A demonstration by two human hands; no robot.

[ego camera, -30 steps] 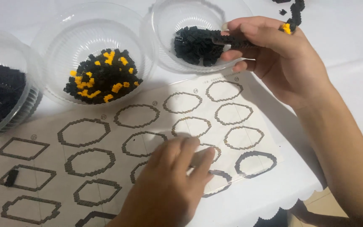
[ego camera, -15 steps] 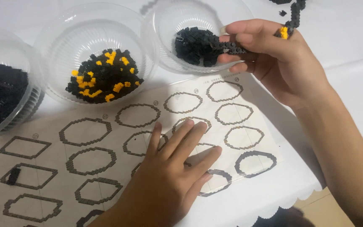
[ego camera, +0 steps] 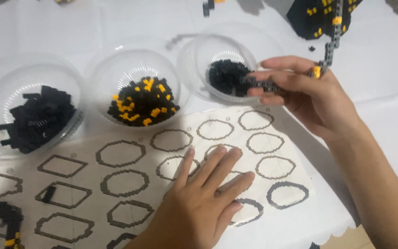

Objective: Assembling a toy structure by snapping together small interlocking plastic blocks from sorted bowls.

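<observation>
A short strip of black bricks is pinched in the fingers of the right hand, held over the rim of the right-hand clear bowl of black pieces. The left hand is laid flat, fingers spread and empty, on the printed sheet of ring outlines. The strip appears to be mid-assembly; matching it to an outline seems called for. Two more bowls are crowded along the sheet's far edge on the white surface.

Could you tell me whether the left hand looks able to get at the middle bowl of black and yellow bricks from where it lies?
Probably yes. The left hand lies flat on the instruction sheet, empty, and only bare sheet separates it from the open-topped middle bowl.
</observation>
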